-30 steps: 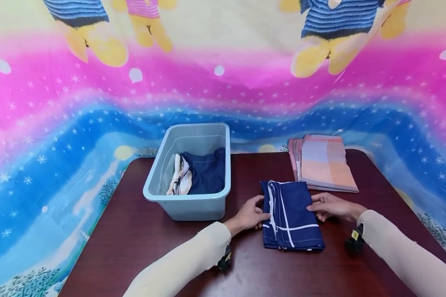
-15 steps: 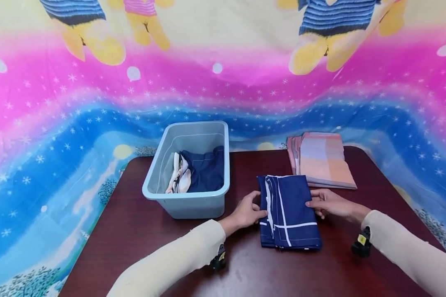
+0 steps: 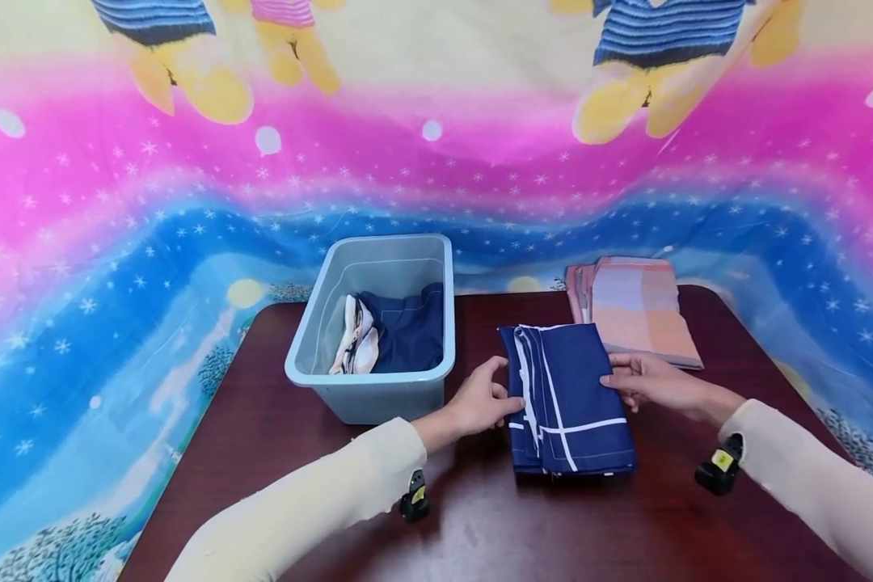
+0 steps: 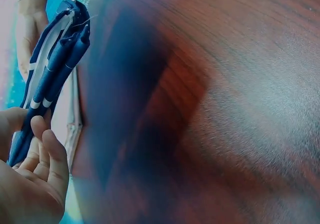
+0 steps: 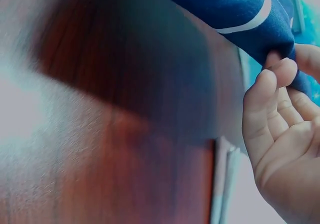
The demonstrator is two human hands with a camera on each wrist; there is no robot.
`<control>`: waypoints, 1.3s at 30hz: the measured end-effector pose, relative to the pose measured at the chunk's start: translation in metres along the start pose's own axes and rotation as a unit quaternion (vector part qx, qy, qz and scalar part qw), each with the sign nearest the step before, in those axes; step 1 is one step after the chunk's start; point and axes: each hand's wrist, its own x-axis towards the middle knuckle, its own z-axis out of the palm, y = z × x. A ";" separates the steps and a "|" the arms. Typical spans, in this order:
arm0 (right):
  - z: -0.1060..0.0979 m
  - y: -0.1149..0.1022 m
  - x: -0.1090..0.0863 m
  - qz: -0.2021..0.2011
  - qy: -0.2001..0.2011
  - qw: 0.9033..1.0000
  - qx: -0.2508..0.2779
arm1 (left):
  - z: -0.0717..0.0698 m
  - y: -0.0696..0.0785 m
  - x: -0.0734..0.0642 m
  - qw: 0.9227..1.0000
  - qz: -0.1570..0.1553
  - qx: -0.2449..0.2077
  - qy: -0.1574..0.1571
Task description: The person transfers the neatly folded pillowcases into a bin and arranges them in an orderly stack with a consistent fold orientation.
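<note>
A folded navy cloth (image 3: 582, 380) with white lines is held between my two hands, lifted off the table, its shadow falling below it in both wrist views. My left hand (image 3: 480, 400) pinches its left edge, thumb on top and fingers beneath. On the opposite edge, my right hand (image 3: 658, 384) pinches it the same way. Seen from the left wrist, the navy cloth (image 4: 55, 64) shows several stacked layers with a white strip among them. In the right wrist view the fingers (image 5: 267, 92) curl under the cloth's edge.
Left of the cloth stands a grey-blue plastic bin (image 3: 378, 396) holding a crumpled navy cloth (image 3: 411, 331) and a cream patterned cloth (image 3: 356, 339). A folded pink and orange checked cloth (image 3: 640, 307) lies at the back right of the brown table (image 3: 320, 517). A printed curtain hangs behind.
Both hands have raised the folded navy cloth off the table and moved it slightly away from the body. The bin and the checked cloth stay in place.
</note>
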 end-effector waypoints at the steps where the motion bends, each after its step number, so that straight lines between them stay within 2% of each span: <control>1: 0.000 -0.002 -0.001 -0.003 -0.001 1.000 0.002 | -0.002 0.003 -0.001 1.000 0.000 0.001 -0.002; 9: -0.003 -0.025 -0.008 -0.022 -0.003 0.999 0.023 | -0.014 0.023 -0.007 0.999 -0.025 -0.044 -0.002; 17: -0.007 -0.043 -0.011 -0.027 -0.011 0.999 0.034 | -0.022 0.037 -0.014 0.999 -0.033 -0.027 0.007; 21: -0.008 -0.050 -0.013 -0.014 -0.009 0.999 0.030 | -0.023 0.045 -0.019 0.999 -0.041 -0.029 0.003; 28: -0.011 -0.062 -0.018 0.001 -0.005 1.000 0.031 | -0.028 0.066 -0.025 0.999 -0.036 -0.030 -0.007; 33: -0.013 -0.072 -0.020 -0.016 0.002 0.999 0.040 | -0.039 0.080 -0.028 0.999 -0.031 -0.014 -0.013; 39: -0.010 -0.089 -0.021 -0.001 0.023 0.999 0.039 | -0.053 0.091 -0.029 0.999 -0.033 0.003 -0.025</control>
